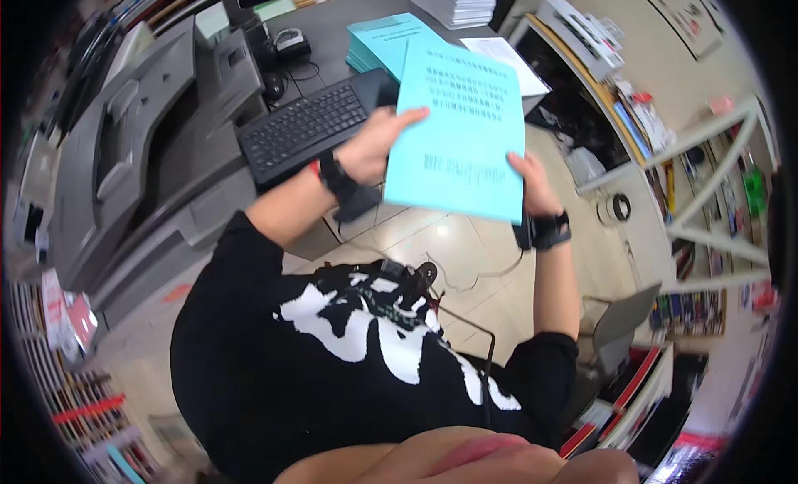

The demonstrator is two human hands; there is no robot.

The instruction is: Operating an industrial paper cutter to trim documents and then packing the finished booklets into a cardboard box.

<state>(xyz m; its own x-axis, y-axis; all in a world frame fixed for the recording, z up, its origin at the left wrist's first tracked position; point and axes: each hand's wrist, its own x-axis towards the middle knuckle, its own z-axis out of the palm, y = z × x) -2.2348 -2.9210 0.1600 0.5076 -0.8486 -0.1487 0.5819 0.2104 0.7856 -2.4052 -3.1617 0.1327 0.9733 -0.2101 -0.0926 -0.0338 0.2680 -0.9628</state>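
Note:
A light-blue booklet [461,139] with dark printed lines is held up in front of me, over the desk's near edge. My left hand [374,143] grips its left edge, thumb lying on the cover. On the opposite edge, my right hand [536,185] is closed with the thumb on the front. The fingers behind the booklet are hidden. Just beyond it lies a pile of matching light-blue booklets [370,47], partly covered by the held one. A white printed sheet [532,78] shows behind its upper right corner.
A black keyboard [307,122] and a mouse [274,86] are left of the booklet. A large grey printer [133,151] fills the left side. White paper stacks [457,2] stand at the back of the desk. To the right are shelves [715,193] and a grey chair [623,326].

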